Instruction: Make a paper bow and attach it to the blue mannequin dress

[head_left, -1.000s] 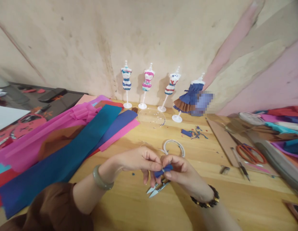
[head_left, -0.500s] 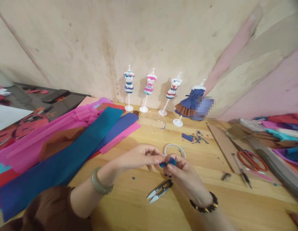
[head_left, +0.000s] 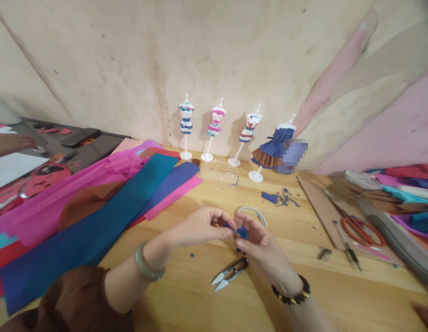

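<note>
My left hand (head_left: 208, 226) pinches one end of a small gathered piece of blue crepe paper (head_left: 242, 233) between thumb and fingertips. Around the other side of it curve the thumb and fingers of my right hand (head_left: 260, 240), which hide part of the paper. Just below my hands, thread snips (head_left: 230, 274) lie on the wooden table with their blades apart. Behind my right hand is a white ring-shaped roll of tape (head_left: 252, 210), partly covered by the fingers. A tiny blue scrap (head_left: 192, 255) lies below my left wrist.
Three decorated mini dress forms (head_left: 186, 124) and one in a blue and brown paper dress (head_left: 278, 143) stand along the wall. Crepe paper strips (head_left: 131, 203) cover the left. A clear dish (head_left: 219, 175), orange-handled scissors (head_left: 362, 230) and a pen (head_left: 352, 251) lie around. Another person's hand (head_left: 13, 144) shows far left.
My left fingertips have closed in on the blue crepe paper's left end, and my right fingers have loosened and spread around it. Another person's hand has come in at far left.
</note>
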`<act>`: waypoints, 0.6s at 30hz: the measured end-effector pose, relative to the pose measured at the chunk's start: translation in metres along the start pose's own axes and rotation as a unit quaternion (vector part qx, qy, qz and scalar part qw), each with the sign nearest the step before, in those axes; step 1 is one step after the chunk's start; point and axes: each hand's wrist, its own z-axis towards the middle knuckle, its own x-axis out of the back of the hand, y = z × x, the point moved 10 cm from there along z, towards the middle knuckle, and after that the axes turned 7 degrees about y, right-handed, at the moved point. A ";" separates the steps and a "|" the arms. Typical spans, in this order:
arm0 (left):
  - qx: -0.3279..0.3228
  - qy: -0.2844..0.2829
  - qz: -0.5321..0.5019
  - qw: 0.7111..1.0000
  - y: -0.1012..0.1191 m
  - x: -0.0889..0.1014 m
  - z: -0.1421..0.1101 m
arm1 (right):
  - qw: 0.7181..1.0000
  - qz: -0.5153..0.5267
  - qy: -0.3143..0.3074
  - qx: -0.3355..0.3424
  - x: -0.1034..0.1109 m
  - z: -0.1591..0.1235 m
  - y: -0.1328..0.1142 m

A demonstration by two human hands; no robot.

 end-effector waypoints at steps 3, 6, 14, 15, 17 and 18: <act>-0.016 0.014 0.079 0.997 0.004 0.002 -0.001 | 0.999 -0.037 0.007 0.021 0.005 0.001 -0.004; -0.037 0.013 0.115 0.993 0.006 0.000 -0.002 | 0.993 -0.107 0.037 0.047 0.013 0.001 -0.010; -0.080 0.078 0.097 0.989 0.006 0.006 -0.002 | 0.976 -0.180 0.088 0.084 0.023 0.000 -0.018; -0.082 0.085 0.100 0.988 0.007 0.008 -0.002 | 0.974 -0.186 0.090 0.089 0.024 0.000 -0.018; -0.083 0.094 0.103 0.987 0.007 0.009 -0.002 | 0.971 -0.198 0.086 0.106 0.023 0.000 -0.018; -0.082 0.096 0.103 0.987 0.007 0.010 -0.002 | 0.968 -0.208 0.082 0.117 0.021 0.000 -0.019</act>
